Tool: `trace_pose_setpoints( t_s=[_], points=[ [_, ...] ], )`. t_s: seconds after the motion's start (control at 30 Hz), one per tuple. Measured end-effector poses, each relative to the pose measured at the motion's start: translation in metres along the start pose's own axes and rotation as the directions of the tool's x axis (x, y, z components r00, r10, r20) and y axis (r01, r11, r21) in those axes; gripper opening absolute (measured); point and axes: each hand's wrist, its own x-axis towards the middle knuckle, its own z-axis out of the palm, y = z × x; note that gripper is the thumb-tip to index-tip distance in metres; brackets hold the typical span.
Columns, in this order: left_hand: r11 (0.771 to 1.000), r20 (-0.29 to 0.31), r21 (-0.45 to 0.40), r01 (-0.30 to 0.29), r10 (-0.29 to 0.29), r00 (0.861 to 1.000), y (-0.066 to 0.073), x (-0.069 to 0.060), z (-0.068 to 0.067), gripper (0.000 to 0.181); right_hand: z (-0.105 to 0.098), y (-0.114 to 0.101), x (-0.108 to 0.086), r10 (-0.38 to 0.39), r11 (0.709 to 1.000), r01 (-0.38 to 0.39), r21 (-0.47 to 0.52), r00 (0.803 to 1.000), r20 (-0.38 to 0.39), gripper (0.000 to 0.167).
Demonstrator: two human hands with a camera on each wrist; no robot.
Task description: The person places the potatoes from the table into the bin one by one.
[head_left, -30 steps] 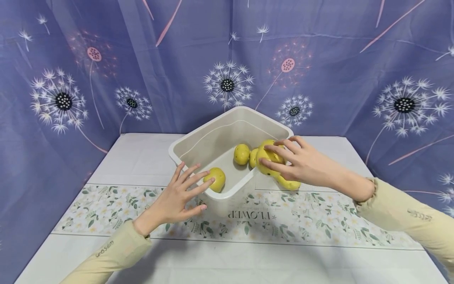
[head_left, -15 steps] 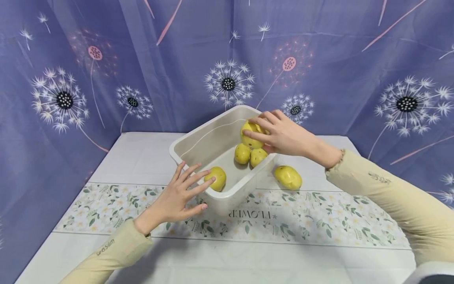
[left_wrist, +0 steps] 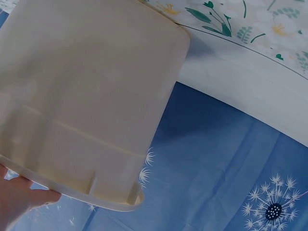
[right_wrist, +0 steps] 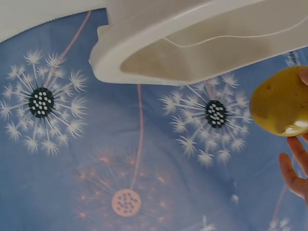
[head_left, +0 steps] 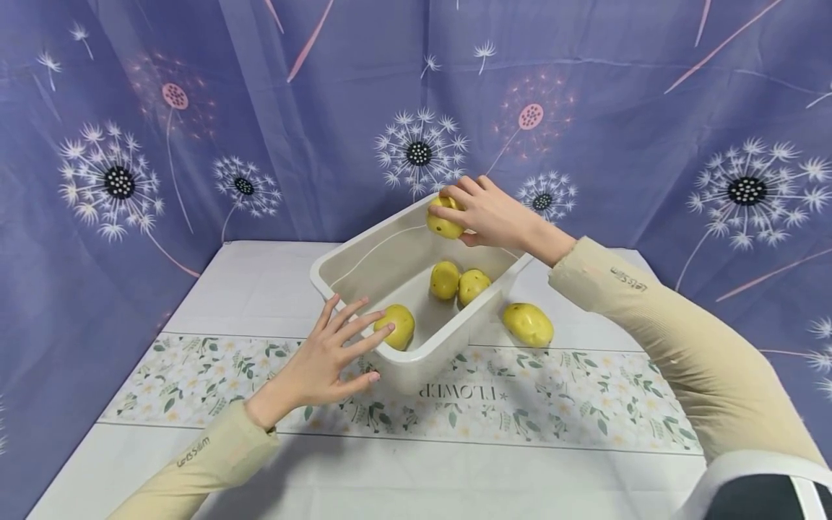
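My right hand [head_left: 490, 217] grips a yellow potato [head_left: 445, 220] above the far part of a light grey plastic bin [head_left: 364, 249]. In the right wrist view that potato [right_wrist: 281, 102] shows at the right edge, with fingertips around it. My left hand [head_left: 328, 357] rests at the bin's near-left rim, fingers spread and fairly straight. Inside the bin, two potatoes lie side by side, one left [head_left: 445, 280] and one right [head_left: 472, 287]. A third potato [head_left: 398, 328] lies by my left fingertips. Another potato [head_left: 528, 324] sits on the table, right of the bin.
The white table [head_left: 260, 289] carries a flower-printed band [head_left: 585, 404] across its middle. A purple dandelion curtain [head_left: 312, 144] hangs behind and at both sides. At the lower right corner, a white curved rim [head_left: 734, 466] with a dark inside cuts into view.
My right hand has lifted the potato from the bin's right side up and left over its far part. The potato on the table has come into full view. My left hand has stayed still.
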Motion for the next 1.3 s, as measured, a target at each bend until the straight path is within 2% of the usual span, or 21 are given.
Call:
trace_pose_setpoints(
  t_s=[0.27, 0.7, 0.8, 0.93, 1.1, 1.3],
  points=[
    [1.000, -0.005, -0.004, -0.004, 0.004, 1.000, -0.002, 0.000, 0.001, 0.055, 0.018, 0.009, 0.014, 0.039, 0.998, -0.044, 0.048, 0.995, 0.093, 0.061],
    [1.000, -0.006, -0.002, 0.002, -0.002, 1.000, -0.001, -0.001, 0.002, 0.059, 0.040, 0.019, 0.024, 0.100, 0.993, -0.109, 0.048, 0.983, 0.156, 0.058],
    [1.000, -0.007, 0.000, 0.003, -0.003, 1.000, 0.000, -0.001, 0.002, 0.054, 0.044, 0.022, 0.024, 0.123, 0.991, -0.131, 0.039, 0.977, 0.172, 0.059],
    [1.000, -0.012, 0.001, 0.000, 0.000, 1.000, 0.000, 0.000, 0.002, 0.057, 0.046, 0.024, 0.023, 0.141, 0.989, -0.147, 0.021, 0.975, 0.174, 0.058],
    [1.000, -0.021, 0.007, -0.010, 0.011, 1.000, -0.001, 0.000, 0.003, 0.057, 0.045, 0.026, 0.018, 0.146, 0.989, -0.146, -0.013, 0.975, 0.169, 0.051],
    [1.000, -0.015, 0.010, -0.004, 0.004, 1.000, -0.001, 0.000, 0.003, 0.058, 0.040, 0.027, 0.010, 0.136, 0.991, -0.136, -0.011, 0.976, 0.172, 0.052]
  ],
)
